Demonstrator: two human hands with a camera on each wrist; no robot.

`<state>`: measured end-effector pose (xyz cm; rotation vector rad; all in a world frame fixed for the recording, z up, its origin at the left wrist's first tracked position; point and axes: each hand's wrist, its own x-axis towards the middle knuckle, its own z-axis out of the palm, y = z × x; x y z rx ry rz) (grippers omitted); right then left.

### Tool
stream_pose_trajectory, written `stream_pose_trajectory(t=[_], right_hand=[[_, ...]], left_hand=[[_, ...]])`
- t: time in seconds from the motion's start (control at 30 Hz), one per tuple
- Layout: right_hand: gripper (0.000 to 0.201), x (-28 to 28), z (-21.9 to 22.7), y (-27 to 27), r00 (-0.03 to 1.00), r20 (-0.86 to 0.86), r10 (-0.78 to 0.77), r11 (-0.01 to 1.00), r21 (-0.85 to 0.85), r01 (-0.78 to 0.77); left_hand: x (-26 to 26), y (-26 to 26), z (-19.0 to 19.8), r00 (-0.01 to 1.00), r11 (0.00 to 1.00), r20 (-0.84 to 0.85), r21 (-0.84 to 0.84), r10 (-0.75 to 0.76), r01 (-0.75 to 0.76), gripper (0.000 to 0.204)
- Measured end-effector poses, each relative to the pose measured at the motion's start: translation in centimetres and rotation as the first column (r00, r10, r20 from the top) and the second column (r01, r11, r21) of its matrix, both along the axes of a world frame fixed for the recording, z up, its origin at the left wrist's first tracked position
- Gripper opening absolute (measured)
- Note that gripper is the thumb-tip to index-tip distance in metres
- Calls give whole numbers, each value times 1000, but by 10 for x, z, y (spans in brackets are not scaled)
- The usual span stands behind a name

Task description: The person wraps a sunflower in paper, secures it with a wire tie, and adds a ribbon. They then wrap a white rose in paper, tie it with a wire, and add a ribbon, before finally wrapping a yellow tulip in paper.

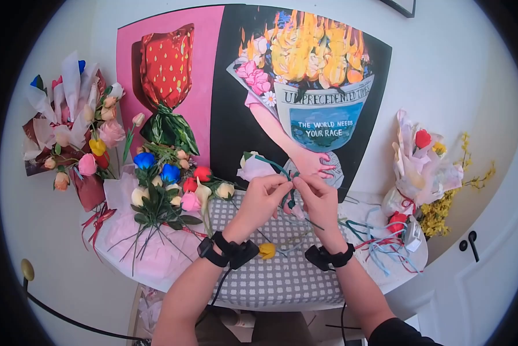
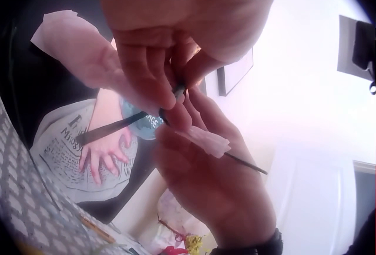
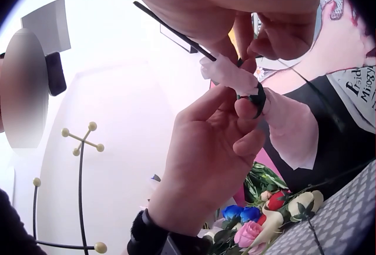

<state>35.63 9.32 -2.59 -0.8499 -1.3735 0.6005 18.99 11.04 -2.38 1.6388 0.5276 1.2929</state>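
Note:
Above the cushion, my left hand (image 1: 260, 199) and right hand (image 1: 318, 203) meet, their fingertips pinching a dark green ribbon (image 3: 259, 103). The ribbon goes round the gathered neck of a small pale pink paper wrap (image 3: 294, 128). A dark stem (image 3: 170, 28) sticks out of the wrap's narrow end. One flat ribbon tail (image 2: 111, 128) hangs loose in the left wrist view. From the head, the wrap's wide end (image 1: 256, 168) shows left of the fingers, with a pale flower partly visible in it. Fingers hide much of the knot area.
A checked cushion (image 1: 236, 282) lies under my hands with a yellow flower (image 1: 267, 250) on it. Loose artificial flowers (image 1: 169, 196) pile at the left; ribbons (image 1: 386, 245) lie at the right. Wrapped bouquets (image 1: 74, 127) stand left and right (image 1: 423, 167). Painted boards (image 1: 230, 86) lean behind.

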Motion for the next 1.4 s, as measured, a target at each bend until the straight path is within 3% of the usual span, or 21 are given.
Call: stream_pose_trajectory(t=[0.03, 0.07, 0.23, 0.33, 0.57, 0.67, 0.83, 0.93, 1.03, 1.27, 1.37, 1.4], right_hand=[[15, -3, 2, -2, 987, -145, 64, 997, -30, -69], [15, -1, 1, -1, 987, -145, 67, 997, -26, -71], [10, 0, 3, -1, 991, 32, 132, 979, 150, -135], [10, 3, -1, 0, 978, 122, 172, 981, 65, -180], [9, 9, 6, -1, 954, 289, 83, 992, 66, -106], [6, 10, 5, 1, 935, 351, 54, 991, 97, -94], [18, 0, 4, -4, 991, 69, 117, 989, -98, -110], [23, 5, 5, -4, 973, 70, 222, 958, -203, -204], [19, 6, 1, -2, 964, 23, 265, 950, -180, -257], [18, 3, -5, 0, 975, 123, 184, 981, -77, -175], [21, 6, -3, -3, 965, 85, 249, 966, -92, -241], [23, 7, 3, -9, 953, -62, 296, 922, -242, -302]], left_hand=[[1, 0, -1, 1000, 1000, 3, 0, -4, 4, 23], [1, 0, -1, 1000, 1000, 7, 0, -7, 7, 23], [-4, 9, -4, 998, 991, 48, -121, -46, 52, 23], [-4, 8, -5, 999, 992, 50, -120, -19, 25, 23], [-2, 6, -3, 988, 992, 151, -130, 18, 1, 21], [-3, 7, -2, 992, 992, 119, -126, 45, -29, 16], [-3, -1, 5, 995, 996, 97, -87, 19, -10, 14], [-3, -4, 6, 998, 998, 37, -41, 52, -51, 12], [-2, -8, 9, 997, 996, 8, 37, 79, -79, 11], [-1, -7, 6, 997, 984, 10, 160, 76, -76, 9], [-2, -8, 9, 998, 985, 15, 160, 68, -70, 8], [-2, -9, 8, 998, 985, 15, 161, 68, -70, 8]])
